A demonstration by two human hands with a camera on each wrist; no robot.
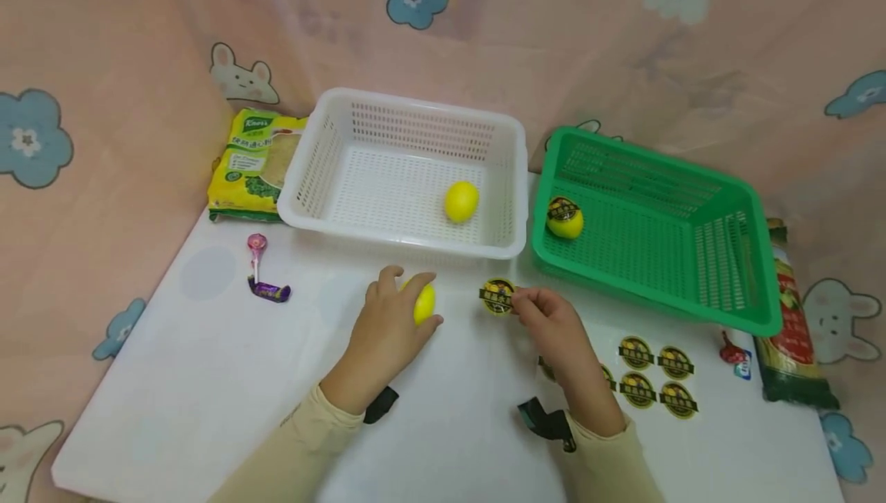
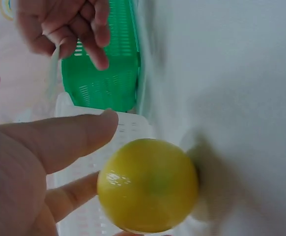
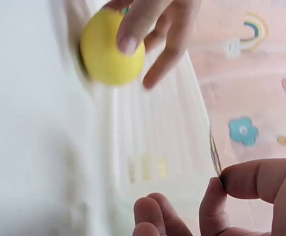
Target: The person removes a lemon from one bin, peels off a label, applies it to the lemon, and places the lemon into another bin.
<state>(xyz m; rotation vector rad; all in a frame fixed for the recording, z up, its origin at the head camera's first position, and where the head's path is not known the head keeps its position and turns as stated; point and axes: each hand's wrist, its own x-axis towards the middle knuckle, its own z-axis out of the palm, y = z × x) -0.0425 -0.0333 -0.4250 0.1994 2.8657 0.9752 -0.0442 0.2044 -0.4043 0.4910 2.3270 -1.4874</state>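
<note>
My left hand [image 1: 388,324] curls round a yellow lemon [image 1: 424,304] on the white table, in front of the white basket. Its thumb and a finger lie beside the lemon [image 2: 148,186] in the left wrist view. Between the right thumb and forefinger I pinch a round black-and-gold sticker [image 1: 497,296] by its edge; the right hand [image 1: 556,334] holds it up to the right of the lemon. The right wrist view catches this sticker [image 3: 215,155] nearly edge-on. Several matching stickers [image 1: 637,390] lie in rows on the table, some partly hidden by the right forearm.
A white basket [image 1: 404,240] holds another lemon [image 1: 461,201]. To its right, a green basket [image 1: 651,303] contains a lemon [image 1: 567,224] bearing a sticker. A yellow Knorr packet [image 1: 252,168], a lollipop [image 1: 257,244], a purple-wrapped candy [image 1: 270,290] and a red-green packet [image 1: 792,334] stand around.
</note>
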